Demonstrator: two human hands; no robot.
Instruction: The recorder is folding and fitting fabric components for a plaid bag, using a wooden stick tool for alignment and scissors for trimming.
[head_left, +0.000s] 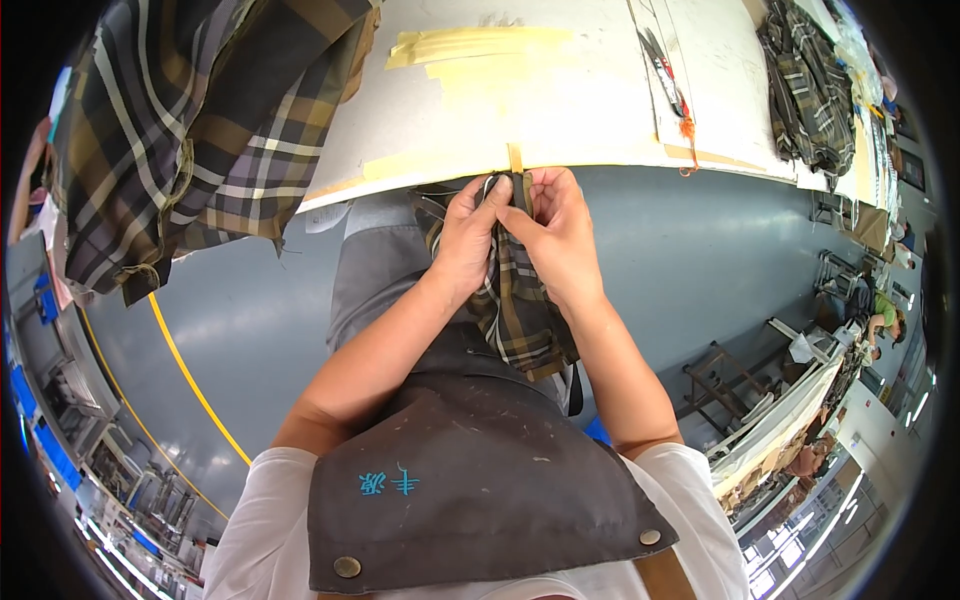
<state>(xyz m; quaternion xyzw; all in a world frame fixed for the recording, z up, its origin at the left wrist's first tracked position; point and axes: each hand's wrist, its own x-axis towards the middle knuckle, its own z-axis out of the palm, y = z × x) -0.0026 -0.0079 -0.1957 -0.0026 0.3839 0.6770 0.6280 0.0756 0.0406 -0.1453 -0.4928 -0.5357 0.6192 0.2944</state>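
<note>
A grey floor (pixel 700 260) fills most of the view, crossed at the left by 1 yellow line (pixel 190 380). At the far side a white bench (pixel 600 110) is seen, its near edge running from left to right, with strips of tan tape (pixel 470 45) stuck on its top. On the far left of the bench 1 large heap of plaid cloth (pixel 200 120) in brown, black and white is draped over the edge. At the far right of the bench a 2nd, smaller pile of plaid cloth (pixel 805 90) is laid. A dark grey apron (pixel 470 480) with 2 metal studs is worn over a white shirt at the near edge of the view.

1 plaid fabric piece (pixel 520 310) is held in front of the body, just below the near edge of the bench. Its long axis runs from far to near, with its far end raised toward the bench edge and its near end hanging down toward the apron. The far end is pinched between the 2 hands: the left hand (pixel 465 240) is closed on its left side and the right hand (pixel 560 235) is closed on its right side, the fingertips of both meeting at the top. The rest of the piece is seen below and between the wrists.

Near the far right of the bench 1 pair of scissors (pixel 662 65) with a small orange tag is laid, well apart from the hands.
</note>
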